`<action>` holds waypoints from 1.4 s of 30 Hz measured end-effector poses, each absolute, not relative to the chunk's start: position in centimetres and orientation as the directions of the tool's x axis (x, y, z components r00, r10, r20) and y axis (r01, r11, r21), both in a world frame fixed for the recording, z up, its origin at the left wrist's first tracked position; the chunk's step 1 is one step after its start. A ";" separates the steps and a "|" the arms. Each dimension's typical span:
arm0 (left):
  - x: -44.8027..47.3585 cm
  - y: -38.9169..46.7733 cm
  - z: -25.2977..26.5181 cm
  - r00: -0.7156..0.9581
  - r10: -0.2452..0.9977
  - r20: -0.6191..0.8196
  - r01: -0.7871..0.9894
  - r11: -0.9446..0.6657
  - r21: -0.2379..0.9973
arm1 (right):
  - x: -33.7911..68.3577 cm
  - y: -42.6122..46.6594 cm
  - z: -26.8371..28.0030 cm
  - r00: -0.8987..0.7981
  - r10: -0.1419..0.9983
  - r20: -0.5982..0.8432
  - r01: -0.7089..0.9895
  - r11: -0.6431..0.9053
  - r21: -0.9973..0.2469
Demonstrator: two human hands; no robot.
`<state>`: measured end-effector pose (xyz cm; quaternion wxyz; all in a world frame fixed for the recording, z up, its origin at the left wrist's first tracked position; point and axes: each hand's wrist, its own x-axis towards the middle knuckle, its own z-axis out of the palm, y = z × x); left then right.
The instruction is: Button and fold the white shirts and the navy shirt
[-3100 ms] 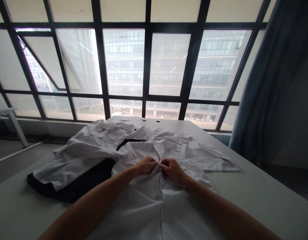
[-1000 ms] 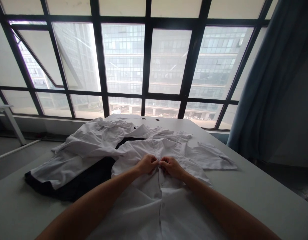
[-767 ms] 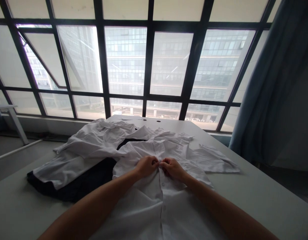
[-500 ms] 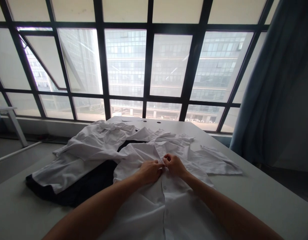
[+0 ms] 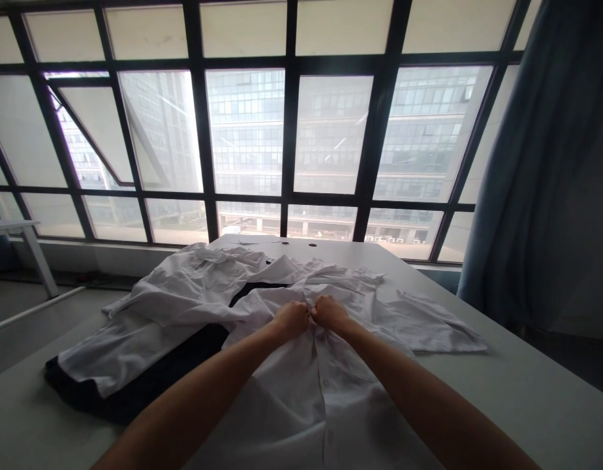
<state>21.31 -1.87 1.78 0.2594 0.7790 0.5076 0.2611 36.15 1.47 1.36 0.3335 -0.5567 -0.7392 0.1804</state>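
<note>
A white button-up shirt (image 5: 282, 398) lies front up before me, its button placket running down the middle. My left hand (image 5: 292, 320) is closed on the placket's left edge, near the collar end. Opposite it, knuckles almost touching, my right hand (image 5: 331, 313) grips the right edge of the same placket. The fabric between them is pulled up into small folds. Fingertips and whatever button they pinch are hidden behind the knuckles. Lower on the placket a button (image 5: 325, 384) shows. One sleeve (image 5: 438, 326) stretches out to the right.
More white shirts (image 5: 184, 281) lie in a rumpled heap at the left, over a dark garment (image 5: 149, 378). All rest on a white table (image 5: 517, 378) reaching toward the windows (image 5: 247, 130). A blue-grey curtain (image 5: 507, 196) hangs at the right; another table (image 5: 17, 225) stands far left.
Both hands have moved slightly up the placket, toward the collar, and their fingers are curled tighter. The fabric there is more bunched. The camera view has tilted up a little.
</note>
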 end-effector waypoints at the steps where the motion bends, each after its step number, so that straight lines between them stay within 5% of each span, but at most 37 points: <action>1: 21.3 -1.2 1.8 0.325 0.932 0.159 0.679 -0.347 0.648 | 36.1 1.5 1.4 -0.156 0.945 0.287 0.711 0.309 -0.632; 5: 21.6 0.6 1.4 0.290 0.936 0.202 0.738 -0.352 0.575 | 36.3 1.6 1.4 -0.192 0.957 0.216 0.686 0.289 -0.668; 12: 22.3 2.5 1.0 0.307 0.934 0.182 0.696 -0.350 0.627 | 37.6 1.7 -0.3 -0.187 0.978 0.093 0.428 0.166 -0.889; 18: 22.3 2.2 1.1 0.321 0.947 0.008 0.668 -0.232 0.707 | 38.3 1.1 -0.5 -0.187 0.977 0.107 0.375 0.171 -0.911; 24: 21.9 0.3 -0.1 0.345 0.938 -0.021 0.287 -0.084 0.954 | 38.2 0.7 -0.9 -0.161 0.972 0.171 0.370 0.220 -0.902; 32: 21.7 -0.2 -0.4 0.341 0.939 0.032 0.206 -0.108 0.973 | 38.0 -0.1 -1.2 -0.134 0.938 0.319 0.326 0.346 -0.880; 42: 21.9 -0.5 0.2 0.334 0.943 0.001 0.199 -0.071 0.977 | 37.9 -0.5 -1.1 -0.112 0.953 0.281 0.227 0.300 -0.927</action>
